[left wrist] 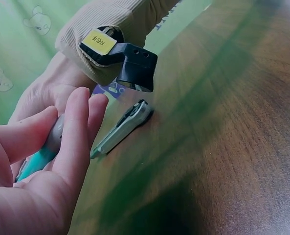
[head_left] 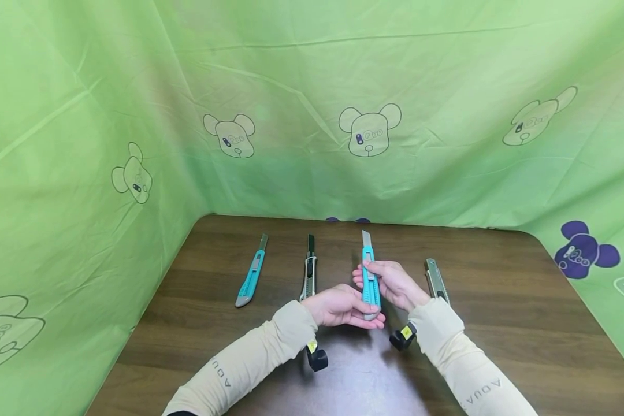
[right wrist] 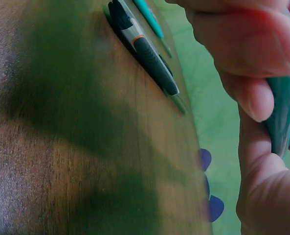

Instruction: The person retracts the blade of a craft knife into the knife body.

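Note:
A teal snap-off utility knife, its blade extended toward the back, is held above the table between both hands. My left hand grips the knife's grey rear end, thumb on top and fingers underneath. Around the knife's middle, my right hand pinches with the thumb near the slider. The left wrist view shows the grey butt between left thumb and fingers. In the right wrist view the teal handle is partly covered by fingers.
On the brown wooden table lie another teal utility knife at left, a silver-and-black one just beyond the left wrist, and a grey metal one beside the right wrist. Green cloth hangs behind the table.

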{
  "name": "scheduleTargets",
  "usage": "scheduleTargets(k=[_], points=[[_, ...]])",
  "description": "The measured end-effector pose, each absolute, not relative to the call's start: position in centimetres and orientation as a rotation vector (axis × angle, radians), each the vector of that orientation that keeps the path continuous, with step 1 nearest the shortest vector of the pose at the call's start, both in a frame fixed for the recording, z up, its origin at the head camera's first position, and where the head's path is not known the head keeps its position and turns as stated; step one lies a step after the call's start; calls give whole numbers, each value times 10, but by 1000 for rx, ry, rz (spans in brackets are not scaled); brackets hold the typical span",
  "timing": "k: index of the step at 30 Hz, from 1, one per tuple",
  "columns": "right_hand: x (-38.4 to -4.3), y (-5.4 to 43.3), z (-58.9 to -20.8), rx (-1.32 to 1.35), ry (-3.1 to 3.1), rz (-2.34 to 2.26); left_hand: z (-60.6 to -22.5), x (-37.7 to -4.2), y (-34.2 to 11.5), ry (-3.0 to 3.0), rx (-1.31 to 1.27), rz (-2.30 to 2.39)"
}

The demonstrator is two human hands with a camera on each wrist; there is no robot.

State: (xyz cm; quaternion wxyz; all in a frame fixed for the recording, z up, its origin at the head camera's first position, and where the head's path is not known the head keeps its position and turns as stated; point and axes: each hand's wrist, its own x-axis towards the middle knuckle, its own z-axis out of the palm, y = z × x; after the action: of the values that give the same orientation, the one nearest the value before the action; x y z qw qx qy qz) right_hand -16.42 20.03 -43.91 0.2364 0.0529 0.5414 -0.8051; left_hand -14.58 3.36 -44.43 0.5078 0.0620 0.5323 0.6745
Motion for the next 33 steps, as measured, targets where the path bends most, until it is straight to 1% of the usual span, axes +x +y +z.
scheduleTargets(k=[33], points=[[-161,202,-439,74,1440,-2234,-442,-145,34,1283,90,1656]])
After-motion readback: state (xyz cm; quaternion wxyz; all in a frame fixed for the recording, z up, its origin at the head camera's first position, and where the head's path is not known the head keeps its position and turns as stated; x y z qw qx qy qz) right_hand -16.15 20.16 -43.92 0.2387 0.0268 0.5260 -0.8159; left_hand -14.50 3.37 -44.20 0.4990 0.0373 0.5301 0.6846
